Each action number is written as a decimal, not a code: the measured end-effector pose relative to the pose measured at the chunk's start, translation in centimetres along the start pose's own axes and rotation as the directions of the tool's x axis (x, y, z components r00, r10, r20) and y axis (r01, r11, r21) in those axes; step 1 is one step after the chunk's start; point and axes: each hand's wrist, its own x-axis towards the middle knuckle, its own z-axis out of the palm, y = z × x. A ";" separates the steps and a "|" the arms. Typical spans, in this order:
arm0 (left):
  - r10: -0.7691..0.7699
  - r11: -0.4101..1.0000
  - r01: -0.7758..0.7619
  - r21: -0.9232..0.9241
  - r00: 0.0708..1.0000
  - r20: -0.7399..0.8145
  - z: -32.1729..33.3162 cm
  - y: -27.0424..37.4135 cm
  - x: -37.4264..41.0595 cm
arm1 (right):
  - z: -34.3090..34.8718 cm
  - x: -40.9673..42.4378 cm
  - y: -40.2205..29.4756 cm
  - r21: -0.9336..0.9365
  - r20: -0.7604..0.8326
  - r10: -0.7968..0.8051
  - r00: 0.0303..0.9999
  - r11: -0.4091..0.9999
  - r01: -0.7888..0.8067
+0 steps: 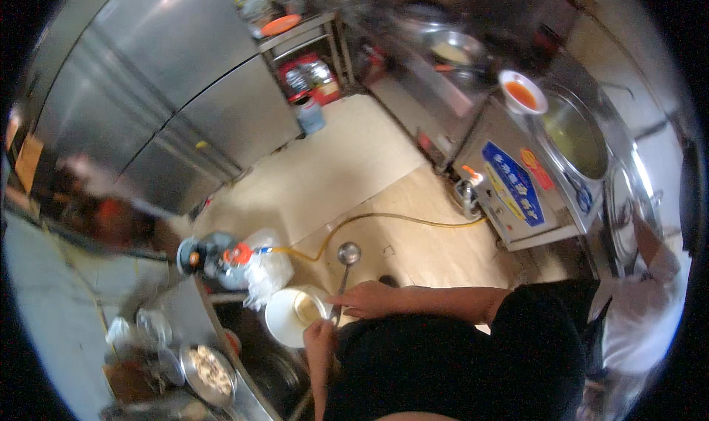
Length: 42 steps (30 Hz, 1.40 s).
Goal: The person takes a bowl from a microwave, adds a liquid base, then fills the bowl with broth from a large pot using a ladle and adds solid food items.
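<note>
My left hand (320, 335) grips the near rim of a white container (278, 317), which looks like a bucket or large jug. Some pale yellowish liquid (306, 308) is visible inside it. My right hand (370, 300) holds the handle of a metal ladle (349, 253), its bowl pointing away from me over the floor. The fingers of that hand reach close to the container's right edge; whether they touch it I cannot tell. The container is held in front of my body, beside a dark sink basin (260, 354).
Behind the container stand a gas cylinder (230, 271) and a white plastic bag (268, 271). A yellow hose (382, 215) crosses the floor to a steel cooker (471, 149), whose edge bears a bowl of orange-red liquid (520, 94). Someone in white (634, 321) is at right. A metal bowl (191, 385) holds pale pieces.
</note>
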 end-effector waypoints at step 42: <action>0.026 0.006 -1.000 0.017 0.017 1.000 56.0 23.7 29.8 | -40.2 -32.7 40.1 0.651 -0.715 0.394 -0.578 0.676 -0.345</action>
